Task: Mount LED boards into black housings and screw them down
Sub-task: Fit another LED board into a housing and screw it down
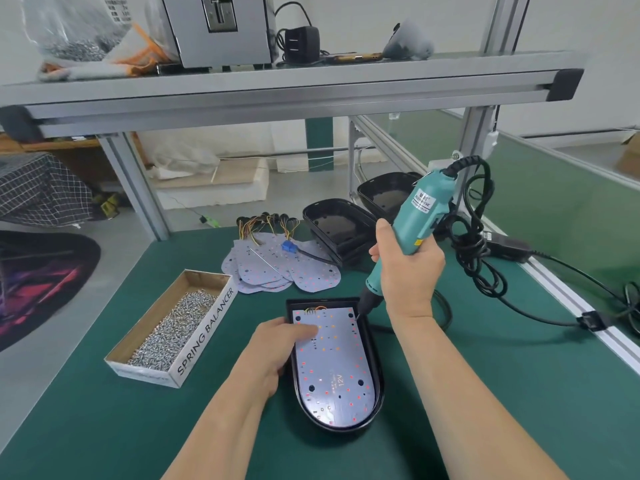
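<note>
One black housing [380, 389] holds an LED board [334, 375]; box [204, 337] — screws [169, 337].

Hidden from me
My left hand [277, 348] covers the left edge of the white rounded LED board [337, 372] and that wall of its black plastic housing [322, 301]; the teal electric screwdriver's [412, 216] tip is too small to make out; my forearms [485, 410] leave the bottom edge.

body: two bare forearms | left hand [277, 348] | right hand [410, 271]
</note>
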